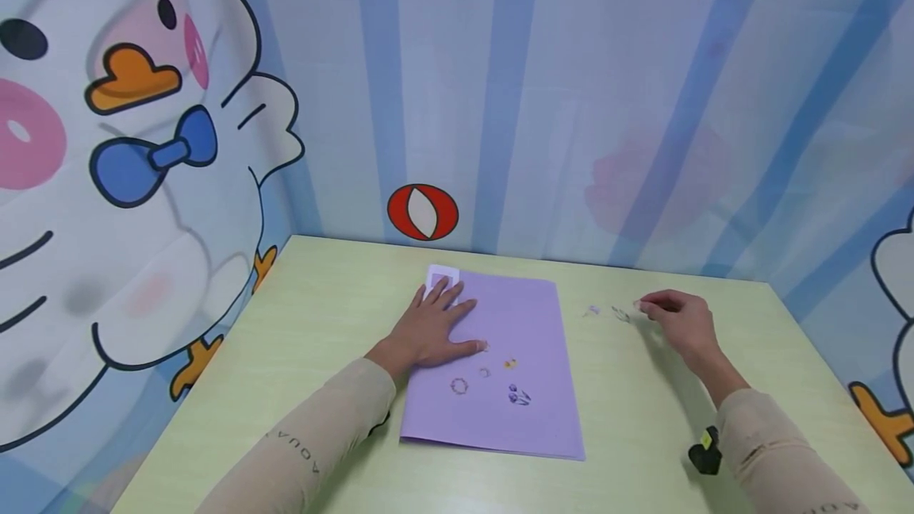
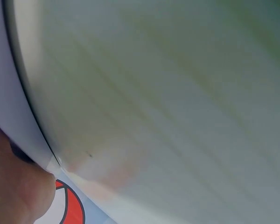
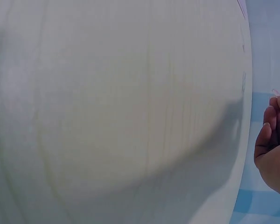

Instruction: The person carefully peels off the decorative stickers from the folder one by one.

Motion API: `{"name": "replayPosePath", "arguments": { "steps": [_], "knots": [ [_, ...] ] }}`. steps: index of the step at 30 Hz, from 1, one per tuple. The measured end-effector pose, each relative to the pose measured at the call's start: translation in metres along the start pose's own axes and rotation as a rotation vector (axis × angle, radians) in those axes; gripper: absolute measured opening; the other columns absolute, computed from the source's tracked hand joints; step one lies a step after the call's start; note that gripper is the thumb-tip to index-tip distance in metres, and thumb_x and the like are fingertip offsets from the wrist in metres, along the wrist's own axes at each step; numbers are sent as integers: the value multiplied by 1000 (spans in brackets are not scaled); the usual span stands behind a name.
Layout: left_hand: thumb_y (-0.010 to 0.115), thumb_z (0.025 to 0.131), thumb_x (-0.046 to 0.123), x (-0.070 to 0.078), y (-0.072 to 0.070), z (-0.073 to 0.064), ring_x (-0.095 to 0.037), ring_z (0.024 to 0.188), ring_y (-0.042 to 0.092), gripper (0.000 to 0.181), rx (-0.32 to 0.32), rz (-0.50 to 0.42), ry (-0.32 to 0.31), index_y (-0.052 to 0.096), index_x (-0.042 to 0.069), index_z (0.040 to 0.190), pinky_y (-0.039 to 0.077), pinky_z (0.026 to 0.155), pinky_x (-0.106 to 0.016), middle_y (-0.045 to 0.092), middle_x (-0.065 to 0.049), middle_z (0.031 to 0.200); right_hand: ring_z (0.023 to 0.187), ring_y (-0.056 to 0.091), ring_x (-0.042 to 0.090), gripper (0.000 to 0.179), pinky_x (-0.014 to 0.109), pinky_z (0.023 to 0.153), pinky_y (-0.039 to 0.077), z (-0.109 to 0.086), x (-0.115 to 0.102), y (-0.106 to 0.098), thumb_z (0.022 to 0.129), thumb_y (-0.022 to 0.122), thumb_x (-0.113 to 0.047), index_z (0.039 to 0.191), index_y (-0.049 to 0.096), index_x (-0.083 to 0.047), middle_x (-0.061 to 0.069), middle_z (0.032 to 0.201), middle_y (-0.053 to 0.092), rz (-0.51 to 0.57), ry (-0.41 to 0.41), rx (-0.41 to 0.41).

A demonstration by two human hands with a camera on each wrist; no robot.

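Note:
A folded purple sheet of paper (image 1: 500,435) lies on the table. My left hand (image 1: 432,330) rests on its upper left part with fingers spread, fingertips over a small white-edged card (image 1: 444,270). Several small stickers are on the purple paper: a dark purple flower one (image 1: 519,395), a ring-shaped one (image 1: 459,386) and a yellow one (image 1: 510,364) among them. Right of the paper, my right hand (image 1: 681,324) pinches a tiny clear, pinkish sticker (image 3: 276,93) between thumb and fingertips, above the table. Its print is too small to make out.
Left of the right fingertips, a dark-lined sticker (image 1: 620,314) and a pale purple one (image 1: 593,311) lie on the light wooden table (image 1: 343,284). A printed duck curtain (image 1: 457,101) hangs behind the table. A black wrist device (image 1: 705,454) is at the right sleeve.

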State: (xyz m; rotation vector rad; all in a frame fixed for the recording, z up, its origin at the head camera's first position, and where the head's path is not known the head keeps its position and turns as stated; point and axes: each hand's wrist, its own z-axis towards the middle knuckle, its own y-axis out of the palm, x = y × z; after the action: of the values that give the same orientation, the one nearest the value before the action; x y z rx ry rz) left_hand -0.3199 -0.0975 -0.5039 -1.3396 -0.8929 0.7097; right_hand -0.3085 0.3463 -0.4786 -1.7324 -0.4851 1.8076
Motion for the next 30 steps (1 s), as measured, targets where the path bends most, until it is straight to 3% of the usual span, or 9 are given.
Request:
{"name": "replayPosePath", "arguments": {
  "steps": [10,21,30],
  "knots": [
    [41,95,82,-1,0,0,-32,164,2,90,5,-3,-3,35,28,168,5,130,-59,18,-4,178,107,60,28,36,28,78,51,0,12,2,108,64,-27,129,72,1,20,126,68,-12,72,-18],
    [41,95,82,1,-1,1,-32,164,2,91,7,0,-3,35,28,168,4,129,-60,18,-4,178,115,61,37,33,41,87,50,2,24,2,107,66,-27,123,74,1,23,124,70,-84,46,20],
    [41,96,82,1,0,0,-32,164,3,90,4,-1,-3,36,28,167,5,129,-60,18,-5,177,121,60,45,34,56,96,52,3,24,2,108,64,-23,126,74,4,28,128,68,-110,36,-27]
  ]
}}
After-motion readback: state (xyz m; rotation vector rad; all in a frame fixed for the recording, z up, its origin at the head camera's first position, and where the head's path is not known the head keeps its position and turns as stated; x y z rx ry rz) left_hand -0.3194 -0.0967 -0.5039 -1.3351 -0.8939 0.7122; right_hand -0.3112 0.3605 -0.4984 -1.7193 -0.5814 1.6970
